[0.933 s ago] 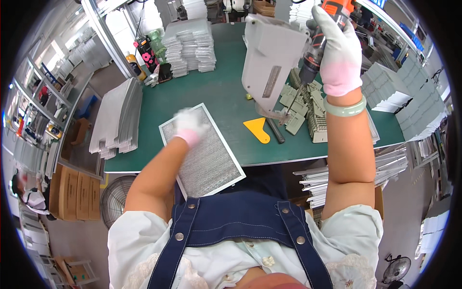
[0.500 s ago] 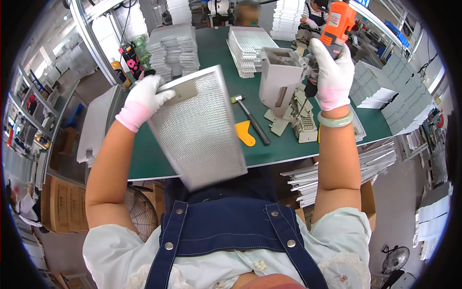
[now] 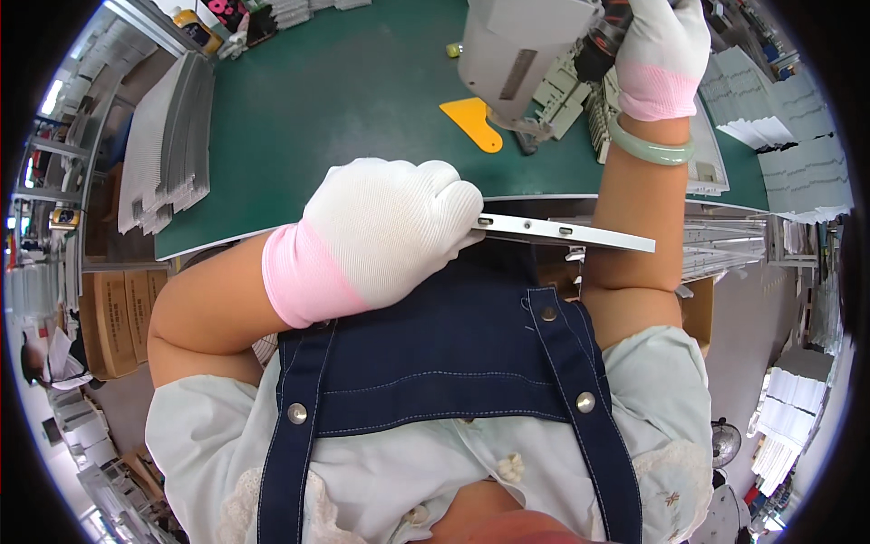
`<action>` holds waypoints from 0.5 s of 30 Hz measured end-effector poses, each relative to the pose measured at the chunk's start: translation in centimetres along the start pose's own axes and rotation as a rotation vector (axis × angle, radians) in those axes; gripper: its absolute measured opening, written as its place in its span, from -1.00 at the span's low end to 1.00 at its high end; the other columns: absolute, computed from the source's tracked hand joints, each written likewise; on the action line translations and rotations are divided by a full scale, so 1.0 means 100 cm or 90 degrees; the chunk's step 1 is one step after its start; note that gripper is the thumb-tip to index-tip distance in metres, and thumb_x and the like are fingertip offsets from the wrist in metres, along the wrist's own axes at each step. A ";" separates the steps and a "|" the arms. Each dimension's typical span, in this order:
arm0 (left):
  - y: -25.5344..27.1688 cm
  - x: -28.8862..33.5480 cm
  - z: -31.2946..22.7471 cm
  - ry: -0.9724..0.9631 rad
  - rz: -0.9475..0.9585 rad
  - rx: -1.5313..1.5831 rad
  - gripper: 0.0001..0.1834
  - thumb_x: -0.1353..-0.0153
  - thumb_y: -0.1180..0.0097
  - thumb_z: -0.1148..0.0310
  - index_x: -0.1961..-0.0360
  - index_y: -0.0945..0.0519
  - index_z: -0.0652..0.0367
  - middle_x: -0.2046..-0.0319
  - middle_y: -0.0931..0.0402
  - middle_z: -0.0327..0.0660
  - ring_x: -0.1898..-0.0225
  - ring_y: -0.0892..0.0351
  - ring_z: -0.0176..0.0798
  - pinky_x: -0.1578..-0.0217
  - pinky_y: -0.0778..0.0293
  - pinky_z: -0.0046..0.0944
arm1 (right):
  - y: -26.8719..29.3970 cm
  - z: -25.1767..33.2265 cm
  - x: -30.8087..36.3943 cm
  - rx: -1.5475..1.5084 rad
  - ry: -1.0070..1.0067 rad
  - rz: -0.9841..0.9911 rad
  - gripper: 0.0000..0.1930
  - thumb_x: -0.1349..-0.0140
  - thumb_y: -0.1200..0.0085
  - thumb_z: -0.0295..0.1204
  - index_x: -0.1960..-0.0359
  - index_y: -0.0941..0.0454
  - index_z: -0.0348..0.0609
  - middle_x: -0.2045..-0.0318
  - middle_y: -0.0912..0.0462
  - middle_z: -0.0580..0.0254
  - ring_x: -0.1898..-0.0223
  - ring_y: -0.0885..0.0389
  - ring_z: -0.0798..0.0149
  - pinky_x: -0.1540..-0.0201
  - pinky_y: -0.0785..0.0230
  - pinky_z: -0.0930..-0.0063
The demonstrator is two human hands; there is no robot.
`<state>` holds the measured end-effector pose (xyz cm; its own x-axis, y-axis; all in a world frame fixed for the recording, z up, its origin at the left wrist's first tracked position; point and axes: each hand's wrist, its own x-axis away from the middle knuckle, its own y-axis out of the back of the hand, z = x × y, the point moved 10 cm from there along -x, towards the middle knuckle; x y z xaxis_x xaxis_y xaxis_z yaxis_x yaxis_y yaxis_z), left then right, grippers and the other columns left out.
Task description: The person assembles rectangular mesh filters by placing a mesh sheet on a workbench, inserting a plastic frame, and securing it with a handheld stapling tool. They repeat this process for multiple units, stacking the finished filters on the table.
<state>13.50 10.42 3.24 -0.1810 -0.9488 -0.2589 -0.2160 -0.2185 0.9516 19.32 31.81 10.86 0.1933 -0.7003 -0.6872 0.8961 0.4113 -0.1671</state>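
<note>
My left hand (image 3: 390, 231), in a white glove with a pink cuff, is closed around one end of a mesh panel (image 3: 580, 234). The panel is turned edge-on in front of my apron, so its white frame edge shows small slots and a hole. At the upper right my right hand (image 3: 666, 59), also gloved, grips a power drill (image 3: 603, 45); its dark chuck end shows, and the rest is behind the hand or cut off. A grey box-like housing (image 3: 521, 54) stands left of the drill. Pale grey plastic pieces (image 3: 562, 100) lie under the drill.
A yellow scraper (image 3: 473, 125) lies on the green table (image 3: 335, 109), beside a partly hidden hammer (image 3: 454, 50). Stacked mesh panels (image 3: 168, 145) stand at the left edge. White panel stacks (image 3: 802, 172) fill the right. Long metal strips (image 3: 716, 249) lie below the table edge.
My left hand has brought the panel down toward my body and turned it from face-on to edge-on. The view has tilted downward, and the drill's orange part has left the picture.
</note>
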 end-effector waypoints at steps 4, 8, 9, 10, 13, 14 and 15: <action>-0.009 0.003 -0.001 0.002 0.006 0.013 -0.75 0.02 -0.38 0.32 0.39 -0.51 0.06 0.52 -0.46 -0.20 0.57 -0.52 -0.08 0.57 -0.41 -0.12 | -0.004 -0.008 0.000 -0.006 -0.037 0.021 -0.88 -0.27 -0.19 -0.41 0.27 -0.55 -0.16 0.43 -0.59 0.43 0.43 -0.48 0.56 0.34 -0.31 0.65; -0.008 0.000 -0.002 -0.021 -0.005 0.057 -0.74 0.04 -0.38 0.33 0.39 -0.51 0.06 0.52 -0.45 -0.19 0.55 -0.52 -0.07 0.56 -0.41 -0.11 | -0.012 -0.005 0.004 -0.082 -0.042 0.031 -0.88 -0.26 -0.20 -0.42 0.27 -0.55 -0.17 0.43 -0.59 0.43 0.43 -0.47 0.56 0.33 -0.31 0.65; -0.009 -0.001 0.000 -0.022 -0.006 0.068 -0.74 0.04 -0.38 0.33 0.39 -0.51 0.07 0.52 -0.45 -0.19 0.55 -0.52 -0.07 0.55 -0.41 -0.11 | -0.010 -0.006 0.003 -0.070 -0.041 0.030 -0.88 -0.26 -0.20 -0.43 0.27 -0.55 -0.17 0.43 -0.59 0.43 0.43 -0.48 0.56 0.33 -0.30 0.65; -0.010 -0.002 0.001 -0.022 -0.006 0.079 -0.74 0.04 -0.38 0.33 0.39 -0.51 0.07 0.52 -0.46 -0.19 0.54 -0.52 -0.06 0.54 -0.41 -0.11 | -0.009 -0.007 0.002 -0.059 -0.039 0.029 -0.88 -0.26 -0.20 -0.43 0.26 -0.55 -0.17 0.43 -0.59 0.42 0.43 -0.48 0.56 0.32 -0.30 0.65; -0.010 -0.003 0.002 -0.026 -0.020 0.085 -0.73 0.04 -0.38 0.34 0.38 -0.51 0.08 0.52 -0.47 -0.18 0.52 -0.52 -0.04 0.52 -0.42 -0.12 | -0.006 -0.004 0.002 -0.038 -0.022 0.036 -0.88 -0.25 -0.20 -0.43 0.26 -0.55 -0.17 0.43 -0.59 0.43 0.41 -0.48 0.56 0.30 -0.30 0.66; -0.010 -0.003 0.001 -0.028 -0.027 0.082 -0.73 0.04 -0.38 0.34 0.37 -0.51 0.09 0.51 -0.47 -0.18 0.52 -0.53 -0.03 0.51 -0.42 -0.12 | -0.006 -0.003 0.003 -0.057 -0.013 0.043 -0.88 -0.25 -0.20 -0.43 0.26 -0.56 -0.16 0.43 -0.59 0.44 0.41 -0.48 0.56 0.30 -0.30 0.66; -0.008 -0.004 0.003 -0.030 -0.038 0.076 -0.74 0.02 -0.37 0.34 0.37 -0.52 0.09 0.51 -0.48 -0.18 0.51 -0.53 -0.03 0.50 -0.43 -0.12 | -0.007 -0.001 0.003 -0.078 -0.002 0.053 -0.89 -0.25 -0.20 -0.42 0.26 -0.56 -0.15 0.43 -0.59 0.44 0.41 -0.48 0.56 0.29 -0.31 0.65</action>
<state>13.49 11.04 2.53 -0.2082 -0.9226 -0.3249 -0.3404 -0.2430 0.9083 18.73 31.39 10.70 0.2660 -0.6621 -0.7006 0.8218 0.5357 -0.1942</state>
